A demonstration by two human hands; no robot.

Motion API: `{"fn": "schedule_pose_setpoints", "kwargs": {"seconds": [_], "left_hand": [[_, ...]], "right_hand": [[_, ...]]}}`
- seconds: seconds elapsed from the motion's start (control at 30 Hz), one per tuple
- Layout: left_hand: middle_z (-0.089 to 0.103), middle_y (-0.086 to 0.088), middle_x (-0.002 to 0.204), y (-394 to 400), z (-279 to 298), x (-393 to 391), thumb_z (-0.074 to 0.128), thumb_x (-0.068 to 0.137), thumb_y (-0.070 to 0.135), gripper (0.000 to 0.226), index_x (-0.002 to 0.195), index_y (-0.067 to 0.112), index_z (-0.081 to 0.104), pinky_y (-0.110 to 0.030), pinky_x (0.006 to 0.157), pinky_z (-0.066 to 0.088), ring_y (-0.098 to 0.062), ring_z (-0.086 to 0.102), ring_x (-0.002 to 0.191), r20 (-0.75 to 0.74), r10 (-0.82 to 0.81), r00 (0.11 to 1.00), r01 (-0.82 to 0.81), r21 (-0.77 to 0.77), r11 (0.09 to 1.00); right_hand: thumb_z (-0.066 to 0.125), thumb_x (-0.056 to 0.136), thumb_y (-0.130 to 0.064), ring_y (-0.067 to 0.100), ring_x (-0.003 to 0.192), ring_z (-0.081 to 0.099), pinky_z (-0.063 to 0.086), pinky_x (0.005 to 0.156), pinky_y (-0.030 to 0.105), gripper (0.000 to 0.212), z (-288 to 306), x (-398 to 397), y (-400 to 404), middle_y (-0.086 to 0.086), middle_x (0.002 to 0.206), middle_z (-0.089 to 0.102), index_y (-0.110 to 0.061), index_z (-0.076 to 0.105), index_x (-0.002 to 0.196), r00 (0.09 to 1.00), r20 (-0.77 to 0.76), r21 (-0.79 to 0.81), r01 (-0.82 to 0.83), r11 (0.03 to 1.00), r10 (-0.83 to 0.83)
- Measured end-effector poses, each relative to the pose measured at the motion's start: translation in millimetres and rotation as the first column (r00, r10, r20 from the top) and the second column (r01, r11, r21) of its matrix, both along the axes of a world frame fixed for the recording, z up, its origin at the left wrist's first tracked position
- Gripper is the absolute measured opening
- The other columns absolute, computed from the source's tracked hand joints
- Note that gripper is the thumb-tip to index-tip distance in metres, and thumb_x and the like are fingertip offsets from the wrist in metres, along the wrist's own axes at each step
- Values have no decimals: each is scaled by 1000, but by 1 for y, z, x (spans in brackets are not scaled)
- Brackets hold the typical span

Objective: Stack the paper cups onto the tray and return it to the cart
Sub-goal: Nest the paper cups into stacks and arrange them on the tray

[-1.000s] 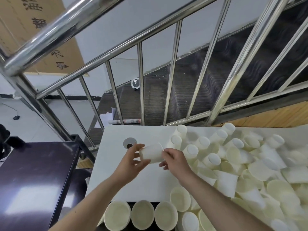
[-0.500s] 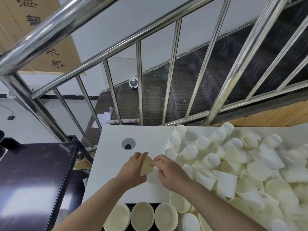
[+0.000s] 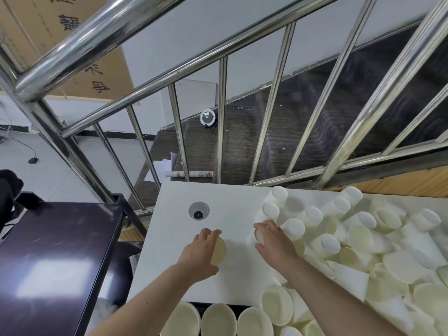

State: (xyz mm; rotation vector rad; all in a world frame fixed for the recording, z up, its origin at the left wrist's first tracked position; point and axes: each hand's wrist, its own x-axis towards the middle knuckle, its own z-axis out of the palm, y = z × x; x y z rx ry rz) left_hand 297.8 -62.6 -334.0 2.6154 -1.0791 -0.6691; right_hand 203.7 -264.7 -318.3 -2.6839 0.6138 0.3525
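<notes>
Steel railing [image 3: 274, 100] spans the upper field, 9 to 3 o'clock; dark stairs show behind its bars. White table [image 3: 232, 214] fills the lower centre and right. Dark tabletop [image 3: 55, 258] sits at 8 o'clock, just beside the white table. Heap of loose paper cups [image 3: 363, 243] covers the table from 2 to 5 o'clock, some upright, some tipped, many overlapping. Three open cups [image 3: 218, 320] stand in a row at 6 o'clock on a dark surface at the table's near edge; whether it is the tray, cannot tell. Left hand [image 3: 200, 253], at 7 o'clock of centre, fingers curled round a single cup [image 3: 219, 249] held just over the bare tabletop. Right hand [image 3: 274, 241], near centre at the heap's left edge, fingers wrapped over another cup [image 3: 259, 236]. Round cable port [image 3: 198, 211] lies at 11 o'clock of the left hand.
</notes>
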Motion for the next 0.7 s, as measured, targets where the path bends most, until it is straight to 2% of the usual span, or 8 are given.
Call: {"fn": "schedule_pose_setpoints", "kwargs": {"seconds": [0.13,0.2,0.3,0.37,0.47,0.53,0.63,0.7], "left_hand": [[26,2,145,-3,5,1,71,70,54,99,147,28,15,-35,105,32,-22,35,130,70,-7,998,11,-48,999],[27,4,147,-8,11,2,70,70,59,100,148,27,16,-36,109,27,-20,33,133,74,29,997,-19,-132,991],[30,7,148,-18,23,0,71,71,60,100,149,26,18,-34,111,27,-14,32,136,20,64,998,-54,-311,949],[36,9,144,-25,30,-5,72,71,58,97,148,25,23,-32,108,33,-10,37,131,-32,73,997,-80,-431,899],[47,9,130,-33,38,-12,73,74,49,81,142,24,37,-26,98,42,-8,47,118,-78,81,994,-110,-542,833],[48,7,126,-35,38,-15,72,74,44,76,140,23,40,-24,95,43,-11,48,116,-44,75,996,-87,-551,830],[44,6,132,-37,38,-16,72,75,38,80,144,22,35,-22,96,39,-14,42,121,40,56,998,-30,-476,879],[43,5,135,-39,37,-16,71,76,36,83,146,21,31,-24,95,40,-16,40,122,79,38,996,-1,-425,905]], "right_hand": [[58,93,-25,24,123,46,41,100,32,49,-2,3,4,2,137,42,-22,44,140,988,127,103,70,992,-83],[59,92,-26,22,117,52,43,97,31,45,3,6,8,1,130,48,-21,50,136,922,249,280,224,933,-296],[53,94,-24,19,96,59,56,81,38,31,20,10,16,-1,112,59,-19,60,123,695,51,771,430,471,-717],[49,96,-24,23,86,62,56,69,37,25,31,10,20,6,101,61,-15,65,112,634,-182,883,442,159,-752],[49,95,-23,24,72,63,56,69,37,24,39,3,22,10,90,63,-10,67,104,643,-309,907,422,-13,-701],[50,95,-24,23,80,64,58,75,40,22,37,-1,23,7,95,65,-14,68,101,664,-254,905,420,69,-703],[56,94,-35,11,91,61,54,82,32,13,33,-8,24,-8,104,66,-28,67,96,745,116,753,365,548,-657],[62,90,-41,5,84,60,47,76,21,13,32,-13,26,-15,103,65,-30,68,94,787,295,639,260,724,-542]]}}
